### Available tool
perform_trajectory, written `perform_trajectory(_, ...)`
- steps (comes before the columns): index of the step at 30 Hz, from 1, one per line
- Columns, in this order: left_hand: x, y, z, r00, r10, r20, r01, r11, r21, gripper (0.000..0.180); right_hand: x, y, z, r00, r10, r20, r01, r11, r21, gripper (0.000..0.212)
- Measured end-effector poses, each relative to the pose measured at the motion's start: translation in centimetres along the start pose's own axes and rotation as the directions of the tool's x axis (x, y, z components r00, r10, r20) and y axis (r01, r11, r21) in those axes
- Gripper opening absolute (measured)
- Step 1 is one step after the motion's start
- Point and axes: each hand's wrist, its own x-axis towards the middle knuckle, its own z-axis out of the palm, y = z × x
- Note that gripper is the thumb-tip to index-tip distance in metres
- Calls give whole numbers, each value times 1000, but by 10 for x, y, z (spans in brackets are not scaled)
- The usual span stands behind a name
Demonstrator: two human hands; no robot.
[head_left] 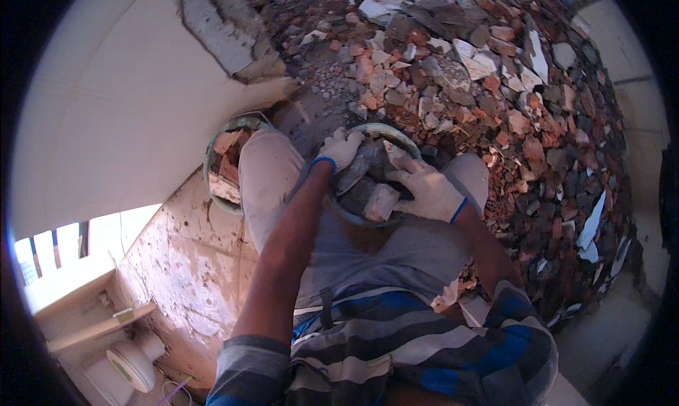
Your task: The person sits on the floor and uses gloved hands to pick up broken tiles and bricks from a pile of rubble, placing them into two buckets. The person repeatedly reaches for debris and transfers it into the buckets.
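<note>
Between my knees stands a round bucket [387, 130] with a pale green rim, holding grey chunks of rubble. My left hand [339, 150], in a whitish glove with a blue cuff, is closed on the upper end of a flat grey slab [361, 167] tilted inside the bucket. My right hand [429, 191], gloved the same way, reaches over the bucket's right side with its fingers apart. Its lower fingers come up against a pale block of rubble [381, 202], and its upper fingertips lie by another pale piece. The bucket's lower wall is mostly hidden.
A second bucket [230, 202] with reddish brick pieces stands beside my left knee. A large heap of broken brick and tile [523, 116] spreads ahead and to the right. A pale wall [106, 109] rises on the left, above a dusty tiled floor [184, 275]. A white toilet [131, 367] is at lower left.
</note>
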Motion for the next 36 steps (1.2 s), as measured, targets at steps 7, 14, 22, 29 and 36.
perform_trajectory(7, 6, -5, 3, 1000, 29, 13, -29, 999, 36, 96, -24, 6, 16, 988, -50, -143, 41, 997, -68, 55)
perform_trajectory(14, 4, -4, 1, 997, 75, -12, -75, 997, -14, 100, -26, -19, 35, 973, 126, -192, -127, 992, 7, 51)
perform_trajectory(22, 2, -1, -1, 999, 40, 2, -40, 999, 9, 99, -24, -44, 61, 974, 223, -40, -221, 974, 52, 53)
perform_trajectory(29, 15, -10, 6, 997, 71, -31, -71, 998, 1, 99, -21, -45, 53, 968, 237, -86, -229, 969, 97, 57)
perform_trajectory(36, 0, 1, 3, 998, 64, -18, -64, 997, 33, 100, -23, -50, 49, 964, 262, -47, -257, 962, 96, 54)
